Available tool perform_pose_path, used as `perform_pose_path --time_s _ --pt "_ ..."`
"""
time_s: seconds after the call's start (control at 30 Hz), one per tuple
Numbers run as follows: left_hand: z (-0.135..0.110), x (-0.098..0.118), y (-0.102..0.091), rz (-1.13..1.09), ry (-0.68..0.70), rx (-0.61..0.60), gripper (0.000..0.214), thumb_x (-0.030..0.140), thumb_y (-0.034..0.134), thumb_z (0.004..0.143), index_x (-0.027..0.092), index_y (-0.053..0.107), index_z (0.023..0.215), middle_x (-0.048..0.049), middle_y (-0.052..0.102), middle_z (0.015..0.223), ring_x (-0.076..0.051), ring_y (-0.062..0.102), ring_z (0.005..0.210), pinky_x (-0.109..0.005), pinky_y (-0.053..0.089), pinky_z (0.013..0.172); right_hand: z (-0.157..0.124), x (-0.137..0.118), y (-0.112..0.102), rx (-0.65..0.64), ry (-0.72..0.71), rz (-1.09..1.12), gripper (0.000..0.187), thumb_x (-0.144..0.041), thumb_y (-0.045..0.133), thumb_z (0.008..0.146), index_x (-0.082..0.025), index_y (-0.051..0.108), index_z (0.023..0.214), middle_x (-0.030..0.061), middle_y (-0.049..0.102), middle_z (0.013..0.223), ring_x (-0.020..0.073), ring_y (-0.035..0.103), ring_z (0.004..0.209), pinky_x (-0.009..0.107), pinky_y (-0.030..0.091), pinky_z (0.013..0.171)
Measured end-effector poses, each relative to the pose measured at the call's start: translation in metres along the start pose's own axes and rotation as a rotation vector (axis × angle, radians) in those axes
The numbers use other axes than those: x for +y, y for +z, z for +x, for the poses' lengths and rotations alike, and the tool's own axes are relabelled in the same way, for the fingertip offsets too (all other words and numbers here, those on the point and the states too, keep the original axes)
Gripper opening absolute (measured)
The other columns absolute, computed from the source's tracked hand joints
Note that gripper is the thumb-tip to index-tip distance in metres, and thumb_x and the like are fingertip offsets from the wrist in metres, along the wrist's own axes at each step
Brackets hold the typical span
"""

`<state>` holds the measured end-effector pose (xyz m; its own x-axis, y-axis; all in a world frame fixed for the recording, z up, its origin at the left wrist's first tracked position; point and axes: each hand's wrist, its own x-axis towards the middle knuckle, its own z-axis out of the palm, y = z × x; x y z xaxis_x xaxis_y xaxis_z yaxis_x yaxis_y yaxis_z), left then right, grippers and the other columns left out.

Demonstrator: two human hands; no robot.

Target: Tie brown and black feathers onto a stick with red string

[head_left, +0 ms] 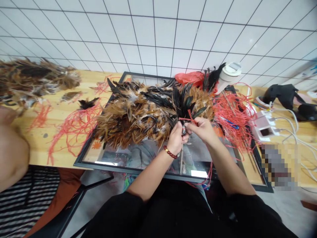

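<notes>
My left hand [176, 137] is closed round the quill ends of a small bunch of dark feathers [184, 100], held upright over a glass-topped black frame [109, 163]. A thin stick [181, 162] hangs down from that fist. My right hand [202, 128] pinches a red string [188, 119] that wraps the bunch just above my left fist. Behind both hands lies a big heap of brown and black feathers [138, 114] on the glass.
Red strings [232, 119] lie tangled right of the heap, more red strings [71, 127] on the wooden table to the left. Another feather pile [32, 79] sits far left. A white cup [229, 76], a red bag [189, 77], chargers and cables [279, 122] stand right. Another person's arm [12, 152] is at left.
</notes>
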<state>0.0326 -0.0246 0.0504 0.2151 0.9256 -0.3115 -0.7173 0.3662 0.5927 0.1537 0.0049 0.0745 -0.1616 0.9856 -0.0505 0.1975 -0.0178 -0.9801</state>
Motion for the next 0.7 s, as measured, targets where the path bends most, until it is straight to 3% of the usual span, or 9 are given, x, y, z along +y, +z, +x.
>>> perform_pose_path --time_s 0.17,0.37,0.43,0.5,0.6,0.7 --pt "-0.003 0.003 0.001 0.065 -0.029 -0.104 0.045 0.057 0.07 0.079 0.018 0.048 0.089 0.0059 0.048 0.065 0.0 0.034 0.041 -0.01 0.016 0.038 -0.004 -0.006 0.002 0.048 0.041 0.033 0.042 -0.051 0.081 0.065 -0.019 0.055 0.06 0.0023 0.064 0.054 0.015 0.059 0.048 0.024 0.042 0.047" --pt "-0.005 0.007 0.001 0.107 -0.052 -0.178 0.047 0.057 0.071 0.077 0.019 0.046 0.087 0.0087 0.042 0.061 0.0 0.028 0.04 -0.011 0.016 0.038 -0.004 -0.004 0.002 0.161 -0.033 0.112 0.042 -0.046 0.086 0.061 -0.017 0.055 0.06 -0.0039 0.053 0.053 0.0074 0.049 0.048 0.019 0.035 0.045" --pt "-0.006 0.01 0.002 0.1 -0.068 -0.196 0.046 0.056 0.07 0.079 0.018 0.046 0.084 0.0077 0.044 0.062 0.0 0.028 0.04 -0.011 0.016 0.038 -0.002 -0.002 -0.001 0.088 -0.007 0.217 0.043 -0.048 0.085 0.062 -0.016 0.057 0.068 -0.0039 0.055 0.057 0.005 0.046 0.047 0.017 0.032 0.043" --pt "-0.008 0.013 0.003 0.089 -0.102 -0.24 0.045 0.054 0.07 0.079 0.017 0.046 0.082 0.0063 0.046 0.063 0.0 0.028 0.041 -0.011 0.016 0.039 0.002 0.001 -0.007 -0.087 0.114 0.323 0.049 -0.053 0.085 0.06 -0.016 0.055 0.07 -0.0043 0.055 0.054 0.003 0.039 0.042 0.016 0.024 0.039" --pt "-0.012 0.016 0.007 0.069 -0.168 -0.325 0.046 0.053 0.073 0.077 0.016 0.047 0.081 0.0065 0.045 0.062 0.0 0.027 0.041 -0.011 0.016 0.039 0.009 0.005 -0.016 -0.354 0.259 0.419 0.061 -0.061 0.087 0.047 -0.015 0.049 0.058 -0.0077 0.041 0.042 0.0 0.026 0.035 0.014 0.016 0.036" --pt "-0.017 0.014 0.014 0.104 -0.202 -0.352 0.049 0.055 0.076 0.073 0.017 0.046 0.082 0.0076 0.043 0.06 0.0 0.025 0.04 -0.012 0.014 0.038 0.015 0.005 -0.02 -0.379 0.243 0.49 0.065 -0.061 0.089 0.042 -0.015 0.044 0.05 -0.0091 0.033 0.037 -0.0011 0.023 0.034 0.014 0.016 0.035"
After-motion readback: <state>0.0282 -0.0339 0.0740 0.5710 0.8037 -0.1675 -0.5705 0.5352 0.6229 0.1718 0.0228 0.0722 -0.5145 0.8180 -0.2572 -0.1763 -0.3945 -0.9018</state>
